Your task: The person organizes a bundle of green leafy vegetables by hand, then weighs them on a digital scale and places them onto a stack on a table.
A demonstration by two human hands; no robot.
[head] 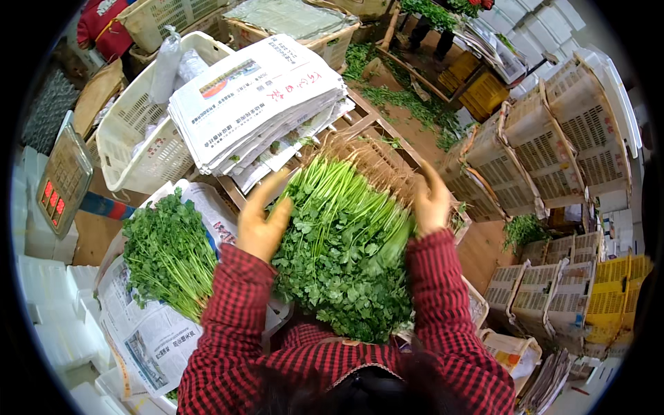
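A large spread of leafy green herbs [347, 249], looking like coriander, lies before me with its roots pointing away and its leaves towards my body. My left hand [265, 215] is at its left edge, thumb and fingers apart. On the right edge, by the roots, is my right hand [432, 199], its thumb apart from the fingers; whether it presses the stems cannot be told. Both hands seem gloved. Another bunch of the herb [168, 254] lies at the left on newspaper [155, 350]. A thick stack of newspapers [254, 98] rests beyond my left hand, on a slatted frame [381, 124].
A digital scale display [65, 179] stands at the far left, near a white plastic crate [140, 150]. Stacked crates [555, 140] rise at the right, with a yellow crate [612, 306] below. Loose greens [410, 106] litter the floor. A person [106, 28] is at the upper left.
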